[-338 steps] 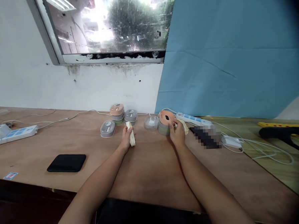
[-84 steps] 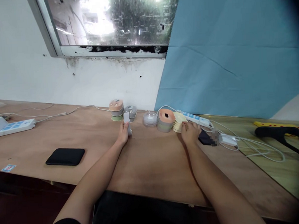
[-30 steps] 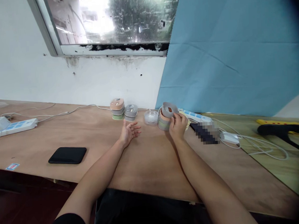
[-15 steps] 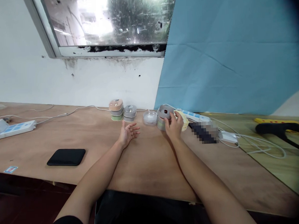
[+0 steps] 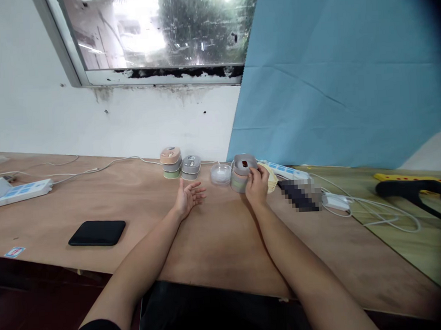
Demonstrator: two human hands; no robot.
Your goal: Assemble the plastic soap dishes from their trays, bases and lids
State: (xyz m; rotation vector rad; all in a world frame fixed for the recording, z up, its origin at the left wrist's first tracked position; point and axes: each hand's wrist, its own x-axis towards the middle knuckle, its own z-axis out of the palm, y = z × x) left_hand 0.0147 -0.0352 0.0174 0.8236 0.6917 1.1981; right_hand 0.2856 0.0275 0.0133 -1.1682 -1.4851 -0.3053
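Observation:
My left hand (image 5: 188,200) rests palm up on the table, fingers spread, holding nothing. Behind it stand two small stacks of containers: one with a peach top (image 5: 170,155) over grey and green tiers, the other grey (image 5: 191,166). My right hand (image 5: 257,186) has its fingers curled at the right side of a round tiered container (image 5: 240,176). That container has a grey top with a dark reddish-brown spot, and a pinkish band shows below it. Part of its right side is hidden by my fingers. Left of it lies a clear round plastic dish or lid (image 5: 221,174).
Behind my right hand are pale yellow stacked pieces (image 5: 272,179) and a white power strip (image 5: 288,171). A blurred dark object (image 5: 299,195), a white adapter (image 5: 336,202) and cables lie to the right. A black flat case (image 5: 97,233) and another power strip (image 5: 22,192) are at left.
My right hand has shifted slightly, its fingers moving from over the grey top to the container's right side. More of the top and the pinkish band now shows. My left hand stays still.

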